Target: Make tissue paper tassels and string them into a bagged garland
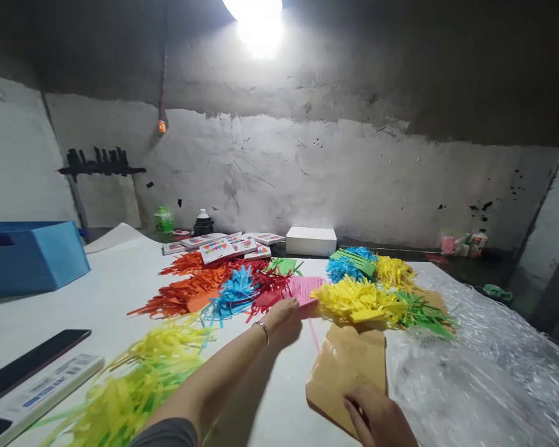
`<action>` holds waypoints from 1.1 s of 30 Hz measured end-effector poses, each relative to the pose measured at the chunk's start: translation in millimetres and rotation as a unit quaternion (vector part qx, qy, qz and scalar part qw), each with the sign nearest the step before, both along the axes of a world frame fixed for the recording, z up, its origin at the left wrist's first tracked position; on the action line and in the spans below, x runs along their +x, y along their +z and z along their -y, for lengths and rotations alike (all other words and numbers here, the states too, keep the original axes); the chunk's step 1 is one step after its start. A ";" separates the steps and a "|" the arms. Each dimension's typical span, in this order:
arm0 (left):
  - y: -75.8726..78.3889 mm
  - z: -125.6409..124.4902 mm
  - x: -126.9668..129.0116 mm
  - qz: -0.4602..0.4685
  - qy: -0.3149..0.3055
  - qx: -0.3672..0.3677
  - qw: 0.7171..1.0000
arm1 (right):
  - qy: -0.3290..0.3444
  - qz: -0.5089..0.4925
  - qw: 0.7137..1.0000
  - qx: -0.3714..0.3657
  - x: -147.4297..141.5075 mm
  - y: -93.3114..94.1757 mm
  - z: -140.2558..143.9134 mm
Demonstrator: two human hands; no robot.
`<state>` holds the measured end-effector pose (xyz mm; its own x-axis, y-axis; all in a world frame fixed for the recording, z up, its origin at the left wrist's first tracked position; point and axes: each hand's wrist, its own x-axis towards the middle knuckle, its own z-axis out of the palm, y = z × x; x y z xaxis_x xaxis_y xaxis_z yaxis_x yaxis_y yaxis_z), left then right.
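Observation:
My left hand [282,315], with a bracelet at the wrist, stretches forward with its fingers closed on the near edge of the pink fringed paper [306,287]. Its fingertips are partly hidden. Beside that paper lie red fringed paper [269,287] on the left and a yellow fringed bunch [361,299] on the right. My right hand [382,417] is over the near end of a flat brown board [349,360], thumb and finger bent and apart. Nothing shows between them, and whether it touches the board I cannot tell.
Orange [190,290], blue [235,292] and green-yellow strips [135,379] spread leftward. Printed packets [217,249] and a white box [310,241] stand behind. Clear plastic bags [461,385] cover the right side. A blue bin [37,257] and dark phone [32,363] are left.

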<state>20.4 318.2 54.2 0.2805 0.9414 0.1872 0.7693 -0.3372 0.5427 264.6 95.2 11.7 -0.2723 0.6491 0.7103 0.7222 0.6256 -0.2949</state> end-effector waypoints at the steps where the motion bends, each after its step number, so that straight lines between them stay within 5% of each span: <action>1: 5.4 2.5 -0.2 0.027 0.009 -0.005 1.000 | 0.008 -0.004 1.000 -0.001 -9.1 6.4 -7.6; 6: 35.6 34.1 0.3 0.189 0.046 -0.041 0.980 | 0.029 -0.027 0.999 0.023 -47.8 37.9 -39.9; 13: 60.9 148.6 -12.1 0.399 -0.003 -0.076 0.914 | 0.071 -0.082 0.992 0.061 -101.2 72.1 -45.4; 18: 44.3 218.2 -18.6 0.477 -0.023 -0.097 0.873 | 0.099 -0.152 0.983 -0.012 -110.0 68.6 -7.5; 24: 11.4 243.0 -10.2 0.563 -0.052 -0.188 0.803 | 0.139 -0.168 0.966 -0.139 -102.8 62.2 5.9; 28: 8.4 243.3 -6.7 0.578 -0.024 -0.213 0.787 | 0.117 -0.159 0.974 -0.112 -97.2 50.1 8.2; 33: 7.7 245.8 -6.5 0.556 -0.023 -0.207 0.805 | 0.082 -0.081 0.993 -0.020 -102.5 30.5 17.8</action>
<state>13.9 72.4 61.9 0.1917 0.9813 0.0194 -0.2769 0.0351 0.9603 162.1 77.4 42.2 -0.2602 0.6346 0.7277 0.5525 0.7159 -0.4269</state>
